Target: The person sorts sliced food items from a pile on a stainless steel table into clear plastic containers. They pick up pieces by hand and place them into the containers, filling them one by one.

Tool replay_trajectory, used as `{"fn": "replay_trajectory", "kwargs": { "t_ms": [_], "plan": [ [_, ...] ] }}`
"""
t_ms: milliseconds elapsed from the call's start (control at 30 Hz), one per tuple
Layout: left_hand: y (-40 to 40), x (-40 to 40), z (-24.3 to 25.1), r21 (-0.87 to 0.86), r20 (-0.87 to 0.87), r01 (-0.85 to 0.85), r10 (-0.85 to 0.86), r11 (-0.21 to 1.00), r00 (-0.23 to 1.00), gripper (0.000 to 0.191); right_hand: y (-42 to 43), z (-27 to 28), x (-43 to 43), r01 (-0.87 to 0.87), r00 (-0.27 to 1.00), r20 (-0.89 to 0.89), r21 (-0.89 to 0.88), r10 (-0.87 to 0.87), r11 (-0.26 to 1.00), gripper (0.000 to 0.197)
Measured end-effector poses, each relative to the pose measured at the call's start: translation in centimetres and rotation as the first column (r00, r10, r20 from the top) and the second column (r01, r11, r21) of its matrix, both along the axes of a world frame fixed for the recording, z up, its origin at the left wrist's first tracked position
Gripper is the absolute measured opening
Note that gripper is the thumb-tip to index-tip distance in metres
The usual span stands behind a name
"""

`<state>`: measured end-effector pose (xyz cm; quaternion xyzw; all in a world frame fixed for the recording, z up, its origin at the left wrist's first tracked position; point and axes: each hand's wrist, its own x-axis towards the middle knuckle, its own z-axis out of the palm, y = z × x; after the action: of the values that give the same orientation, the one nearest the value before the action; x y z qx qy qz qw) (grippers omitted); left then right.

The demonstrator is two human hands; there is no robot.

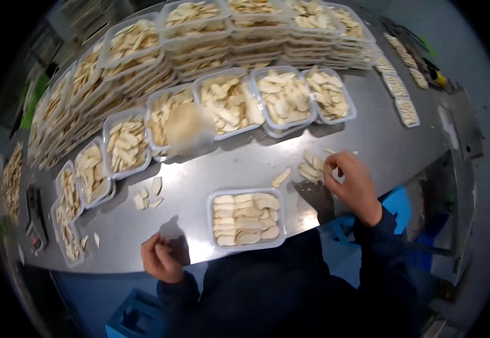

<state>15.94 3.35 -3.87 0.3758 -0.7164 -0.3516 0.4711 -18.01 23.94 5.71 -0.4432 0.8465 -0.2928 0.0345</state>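
A clear plastic tray [285, 219] near the table's front edge holds pale dried slices, possibly mushroom, laid in overlapping rows. To its right, my right hand [350, 179] has thumb and fingertips at a small pile of loose slices [309, 169]; a slice appears to be between them. One loose slice [281, 177] lies just above the tray's upper right corner. My left hand [160, 258] rests at the front edge, left of the tray, with fingers curled; whether anything is inside them is hidden. Broken pieces [141, 199] lie on the metal table beyond it.
Filled trays [126, 172] curve across the middle of the table, with stacked trays [198, 31] behind. A blurred round spot covers part of one tray. A black device [36, 219] lies far left, small filled trays [407, 112] far right. Blue stools [133, 314] stand below.
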Motion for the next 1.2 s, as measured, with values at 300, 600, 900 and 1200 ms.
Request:
{"fn": "replay_trajectory", "kwargs": {
  "t_ms": [300,600,900,1200],
  "plan": [
    [0.1,-0.6,0.8,-0.043,-0.006,-0.043,0.042,0.998,0.999,0.022,-2.3,-1.8,6.9,-0.414,0.902,-0.123,0.015,0.413,0.910,0.024],
    [0.1,-0.7,0.7,-0.076,0.026,-0.039,0.041,0.996,0.999,0.023,-2.8,-2.9,7.3,-0.421,0.900,-0.111,0.027,0.421,0.907,0.026],
    [0.1,-0.5,0.8,-0.048,0.025,-0.055,0.056,0.997,0.998,0.022,-3.7,-2.6,2.0,-0.236,0.937,-0.232,0.137,0.262,0.962,0.017],
    [0.2,-0.7,1.0,-0.046,0.013,-0.087,0.087,0.995,0.996,0.021,-4.6,-3.8,-0.2,-0.359,0.896,-0.218,0.162,0.388,0.919,0.016]
  ]
}}
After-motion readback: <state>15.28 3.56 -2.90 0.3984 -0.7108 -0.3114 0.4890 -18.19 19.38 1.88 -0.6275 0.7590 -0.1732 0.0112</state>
